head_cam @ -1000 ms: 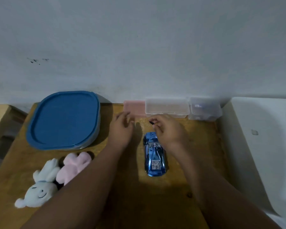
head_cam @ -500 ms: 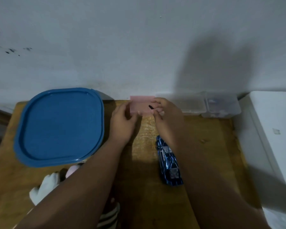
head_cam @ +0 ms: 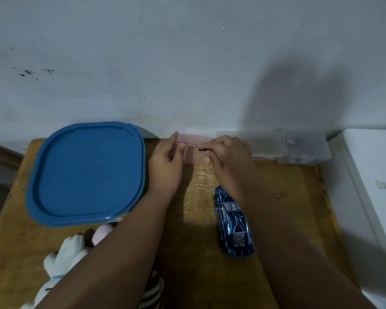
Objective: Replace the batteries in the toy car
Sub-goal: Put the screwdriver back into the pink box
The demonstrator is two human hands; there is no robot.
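Both hands are up at the back edge of the wooden table (head_cam: 288, 197), working at a small pink plastic box (head_cam: 194, 152) that sits against the wall. Left hand (head_cam: 166, 166) is on the box's left end, fingers curled w/ the fingertips touching its raised lid edge, thumb alongside; it grips the box rather than resting flat. Right hand (head_cam: 228, 161) is on the box's right end, thumb & forefinger pinched narrow on a small dark object (head_cam: 202, 149) just above the pink box; too small to say what it is. The blue toy car (head_cam: 233, 221) lies on the table near the right forearm, lengthwise front-to-back, untouched by either hand, apart from the box. Can't tell from here if its battery cover is on or off. Right of the pink box, along the wall, is a clear plastic box (head_cam: 267, 146), then a second clear box (head_cam: 303, 150) touching it, both partly in shadow, contents unclear. A big blue lid (head_cam: 85, 172) on a container takes up the table's left side, just beside the left hand. Near the front-left corner, a white plush toy (head_cam: 65, 257) and a pink plush (head_cam: 101, 234) lie partly hidden under the left forearm. A white surface (head_cam: 374, 175) stands to the right of the table
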